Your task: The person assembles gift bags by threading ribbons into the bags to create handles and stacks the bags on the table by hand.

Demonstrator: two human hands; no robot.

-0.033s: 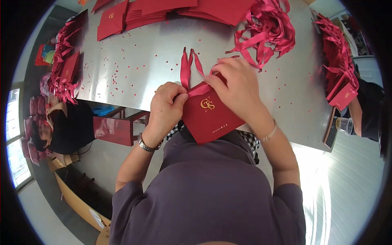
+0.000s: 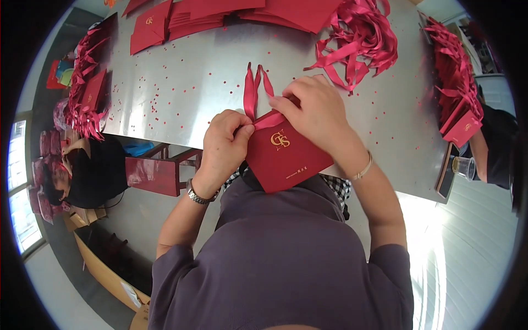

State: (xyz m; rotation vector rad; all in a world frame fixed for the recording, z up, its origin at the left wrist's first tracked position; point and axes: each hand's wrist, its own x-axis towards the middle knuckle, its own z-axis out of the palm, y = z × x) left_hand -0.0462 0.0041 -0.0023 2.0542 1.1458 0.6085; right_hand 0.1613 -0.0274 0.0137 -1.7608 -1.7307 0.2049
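Observation:
A dark red paper bag [image 2: 300, 162] with a gold emblem lies tilted at the table's near edge, in front of my waist. My left hand [image 2: 225, 137] pinches a pinkish-red ribbon [image 2: 267, 123] at the bag's upper left corner, thumb against the bent forefinger. The ribbon crosses the bag's top edge and runs toward my right hand [image 2: 314, 113]. That hand's fingers are curled over the upper right of the bag, closed on the ribbon, though most of the grip is hidden. Narrow ribbon loops [image 2: 249, 93] with dark tips stretch away from the bag onto the metal table.
Stacked red bags [image 2: 220, 12] line the far side of the metal table [image 2: 181, 82], beside a heap of loose ribbons [image 2: 363, 44]. Ribboned bags hang in bunches at left [image 2: 88, 88] and right [image 2: 452, 71]. Small red dots litter the tabletop. A person in black [image 2: 99, 170] is at left.
My right hand has shifted slightly, its thumb and fingertips now a little farther left and up. My left hand keeps its pinch; the bag has barely moved.

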